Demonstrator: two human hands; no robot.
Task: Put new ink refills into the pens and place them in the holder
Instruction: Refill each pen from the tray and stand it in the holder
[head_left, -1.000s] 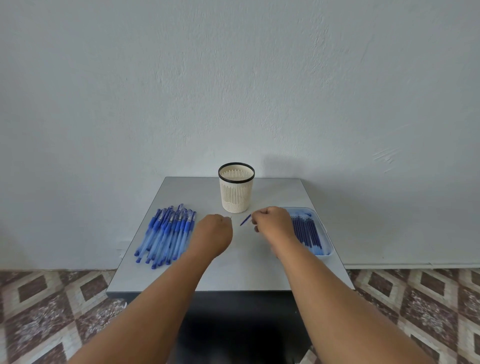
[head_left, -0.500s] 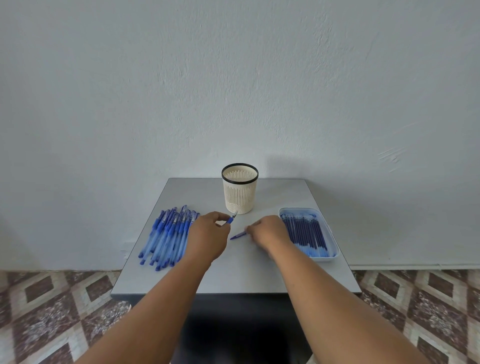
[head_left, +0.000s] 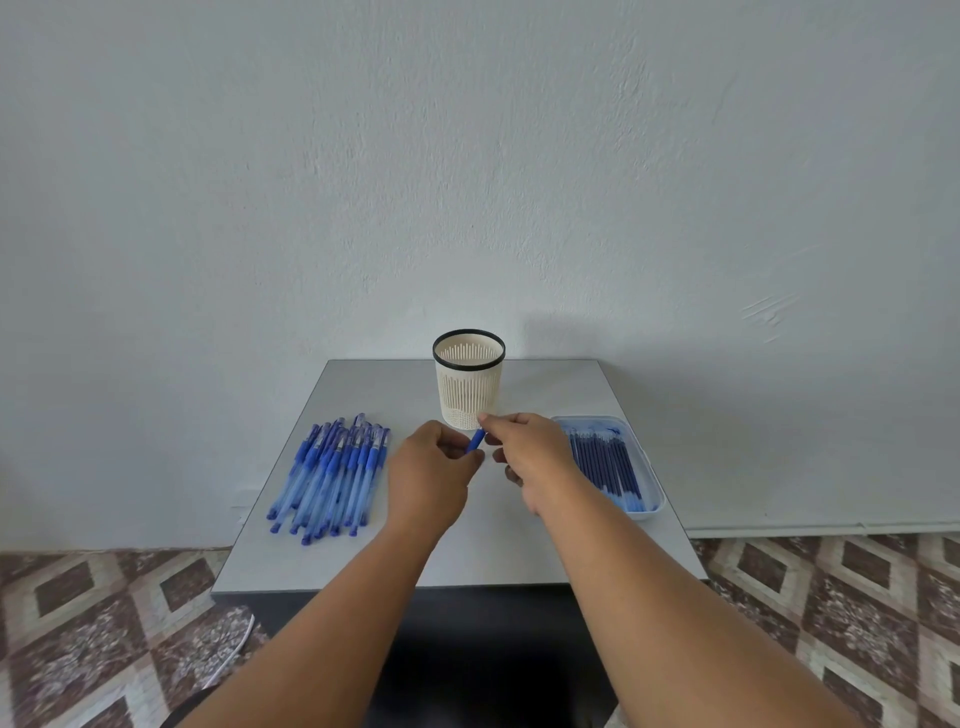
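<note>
Holding: both hands meet at frame centre on one blue plastic pen.
Left hand: grip curled round the pen's lower end.
Right hand: grip pinching its upper end.
Holder: cream slotted plastic cup with black rim, just behind the pen.
Pens: blue translucent pile, left on the grey worktop.
Refills: dark blue, in the pale blue tray, right.

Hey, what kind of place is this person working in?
Probably a plain room at home, not a workshop: a small grey table pushed against a bare white wall, on a patterned tile floor.
</note>
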